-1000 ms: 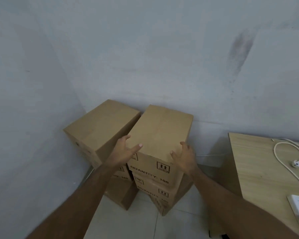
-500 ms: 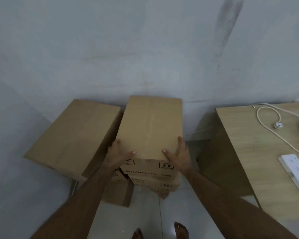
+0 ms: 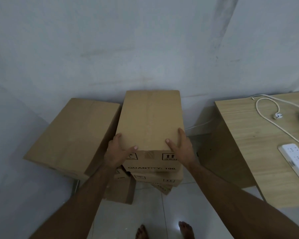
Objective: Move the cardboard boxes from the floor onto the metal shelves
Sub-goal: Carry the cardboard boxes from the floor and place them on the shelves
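A brown cardboard box (image 3: 149, 118) tops a stack of similar boxes (image 3: 162, 180) on the tiled floor against the wall. Its front face reads "QUANTITY: 100". My left hand (image 3: 118, 151) grips its near left corner, thumb on the top face and fingers down the side. My right hand (image 3: 180, 146) grips the near right corner the same way. A second stack stands to the left, with a larger-looking box (image 3: 72, 137) on top. No metal shelves are in view.
A wooden table (image 3: 259, 152) stands close on the right, carrying a white power strip (image 3: 297, 163) and a white cable with plug (image 3: 277, 116). Walls close off the back and left. My bare feet (image 3: 162, 230) stand on the glossy floor tiles below.
The view has tilted down and come closer, so my feet and more of the table show. Both hands have slid onto the top box's near corners and hold it.
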{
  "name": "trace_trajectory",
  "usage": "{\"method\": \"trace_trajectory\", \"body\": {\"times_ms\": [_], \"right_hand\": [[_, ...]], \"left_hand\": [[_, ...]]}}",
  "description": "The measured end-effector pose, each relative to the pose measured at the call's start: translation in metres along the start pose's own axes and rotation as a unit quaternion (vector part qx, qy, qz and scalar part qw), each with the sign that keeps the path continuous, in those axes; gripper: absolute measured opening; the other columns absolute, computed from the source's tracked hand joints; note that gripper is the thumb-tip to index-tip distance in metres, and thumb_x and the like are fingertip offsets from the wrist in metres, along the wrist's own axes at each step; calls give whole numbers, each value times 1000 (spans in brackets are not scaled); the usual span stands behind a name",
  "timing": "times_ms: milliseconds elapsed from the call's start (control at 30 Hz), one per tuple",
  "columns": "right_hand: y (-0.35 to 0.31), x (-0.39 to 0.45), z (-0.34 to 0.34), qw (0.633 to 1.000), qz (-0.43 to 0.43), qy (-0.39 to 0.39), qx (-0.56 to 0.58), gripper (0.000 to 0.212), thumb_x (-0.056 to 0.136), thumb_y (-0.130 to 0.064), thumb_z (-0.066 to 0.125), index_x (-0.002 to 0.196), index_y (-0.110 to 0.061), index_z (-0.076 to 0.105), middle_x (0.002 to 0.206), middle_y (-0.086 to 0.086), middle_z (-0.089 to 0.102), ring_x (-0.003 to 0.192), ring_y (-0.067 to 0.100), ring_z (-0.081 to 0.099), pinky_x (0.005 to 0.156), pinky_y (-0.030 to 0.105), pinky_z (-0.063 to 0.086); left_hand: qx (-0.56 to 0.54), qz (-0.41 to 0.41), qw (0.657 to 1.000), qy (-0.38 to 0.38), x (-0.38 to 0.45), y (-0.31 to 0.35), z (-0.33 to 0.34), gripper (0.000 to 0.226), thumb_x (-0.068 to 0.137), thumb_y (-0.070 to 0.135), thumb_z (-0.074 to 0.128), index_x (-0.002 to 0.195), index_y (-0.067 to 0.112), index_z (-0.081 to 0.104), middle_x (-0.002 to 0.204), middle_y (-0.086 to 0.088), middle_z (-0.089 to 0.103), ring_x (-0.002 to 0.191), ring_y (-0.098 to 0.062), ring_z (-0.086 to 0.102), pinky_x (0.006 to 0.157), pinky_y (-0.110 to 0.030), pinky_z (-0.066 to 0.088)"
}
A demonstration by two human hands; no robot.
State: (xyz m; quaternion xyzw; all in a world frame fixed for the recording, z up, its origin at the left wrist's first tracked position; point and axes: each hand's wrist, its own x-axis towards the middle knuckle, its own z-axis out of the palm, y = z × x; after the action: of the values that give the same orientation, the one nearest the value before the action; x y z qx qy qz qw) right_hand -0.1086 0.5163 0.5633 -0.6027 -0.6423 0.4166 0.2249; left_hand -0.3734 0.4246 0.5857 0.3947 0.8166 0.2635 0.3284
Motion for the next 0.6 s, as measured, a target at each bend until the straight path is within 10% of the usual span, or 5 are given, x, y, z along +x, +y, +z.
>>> {"method": "trace_trajectory", "body": {"times_ms": [600], "right_hand": [[-13, -10, -124, 990, -135, -42, -30, 83, 94, -66, 57, 160, -25, 27, 152, 11, 44, 139, 32, 44, 114, 51, 40]], "left_hand": [[-9, -26, 984, 175, -134, 99, 28, 121, 55, 90, 66, 155, 31, 34, 153, -3, 46, 136, -25, 49, 109, -50, 44]]}}
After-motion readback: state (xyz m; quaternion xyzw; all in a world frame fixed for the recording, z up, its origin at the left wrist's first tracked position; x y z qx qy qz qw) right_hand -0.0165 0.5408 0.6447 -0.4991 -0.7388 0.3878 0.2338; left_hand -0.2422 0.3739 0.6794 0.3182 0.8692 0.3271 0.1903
